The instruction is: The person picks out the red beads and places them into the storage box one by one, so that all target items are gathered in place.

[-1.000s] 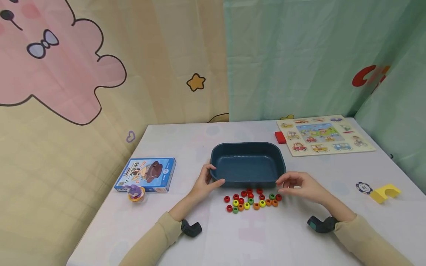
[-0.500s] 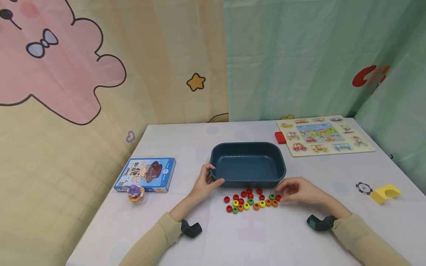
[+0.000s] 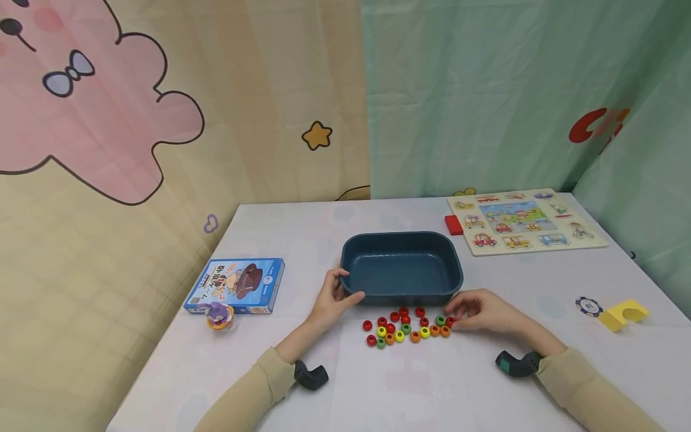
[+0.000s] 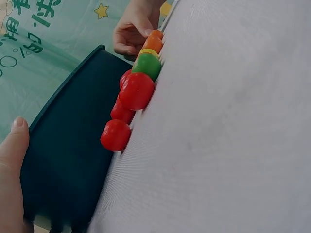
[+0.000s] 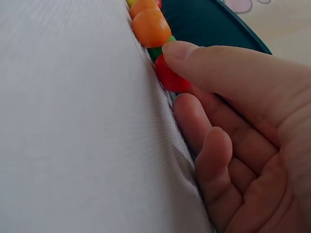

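Beads [image 3: 406,329] lie before the tray [image 3: 402,298], whose near-left corner our left hand [image 3: 329,305] grips while our right hand [image 3: 484,310] pinches one red bead [image 5: 171,76].

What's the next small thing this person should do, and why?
I'd suggest the right hand lift the red bead slightly: its thumb and finger appear to pinch it, while the left hand holds the corner of the dark blue tray close by.

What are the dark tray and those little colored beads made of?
The dark tray looks like satin-finish plastic: rounded corners, soft sheen. The beads look smooth and glossy, with bright highlights; painted wood or plastic, I can't tell.
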Tool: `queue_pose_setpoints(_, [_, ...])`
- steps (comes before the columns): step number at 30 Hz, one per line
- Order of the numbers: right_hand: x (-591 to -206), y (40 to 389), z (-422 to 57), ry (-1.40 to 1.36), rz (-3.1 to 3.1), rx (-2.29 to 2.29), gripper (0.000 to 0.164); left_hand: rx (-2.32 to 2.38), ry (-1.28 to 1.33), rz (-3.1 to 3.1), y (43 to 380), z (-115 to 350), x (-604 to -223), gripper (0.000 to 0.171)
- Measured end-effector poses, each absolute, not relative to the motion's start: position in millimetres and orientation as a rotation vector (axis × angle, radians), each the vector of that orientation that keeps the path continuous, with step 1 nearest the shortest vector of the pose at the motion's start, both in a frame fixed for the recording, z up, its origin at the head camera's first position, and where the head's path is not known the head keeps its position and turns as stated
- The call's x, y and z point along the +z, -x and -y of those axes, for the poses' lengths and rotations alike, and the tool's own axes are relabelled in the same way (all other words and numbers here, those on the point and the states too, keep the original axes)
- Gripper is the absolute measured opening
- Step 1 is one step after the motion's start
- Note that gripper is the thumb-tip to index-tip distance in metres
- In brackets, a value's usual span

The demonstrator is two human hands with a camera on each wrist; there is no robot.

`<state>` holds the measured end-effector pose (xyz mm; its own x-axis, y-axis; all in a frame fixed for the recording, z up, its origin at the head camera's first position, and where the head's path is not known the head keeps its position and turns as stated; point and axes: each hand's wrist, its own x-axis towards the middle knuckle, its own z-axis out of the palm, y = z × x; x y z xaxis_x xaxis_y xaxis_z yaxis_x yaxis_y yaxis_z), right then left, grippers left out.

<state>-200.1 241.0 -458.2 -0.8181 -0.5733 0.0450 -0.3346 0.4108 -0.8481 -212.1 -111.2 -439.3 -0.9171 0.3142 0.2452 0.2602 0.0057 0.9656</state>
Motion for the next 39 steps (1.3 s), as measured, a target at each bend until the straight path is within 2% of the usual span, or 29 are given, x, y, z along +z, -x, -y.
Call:
queue_pose_setpoints(10, [-441,200,-245,0.756,-2.458,-1.204,0.025,2.078,-0.573,-2.190,209,113,-436,0.052])
queue_pose_setpoints(19, [-365,200,-249,0.972,-2.427,-1.304,0.024,2.084,-0.557,-2.184,209,112,-435,0.051])
queue_pose_setpoints(26, [-318,242,-195,0.962,-2.426,-1.351,0.027,2.119,-0.571,-2.139,217,115,-448,0.046])
queue_pose_setpoints(30, [-320,278,-153,0.933,-2.410,-1.338,0.032,2.146,-0.585,-2.126,220,117,-458,0.043])
queue_pose_setpoints(34, [-343,311,-118,0.951,-2.333,-1.346,0.037,2.149,-0.610,-2.142,220,117,-460,0.043])
queue_pose_setpoints(39, [-377,335,-92,0.959,-2.161,-1.332,0.031,2.154,-0.652,-2.136,221,118,-460,0.043])
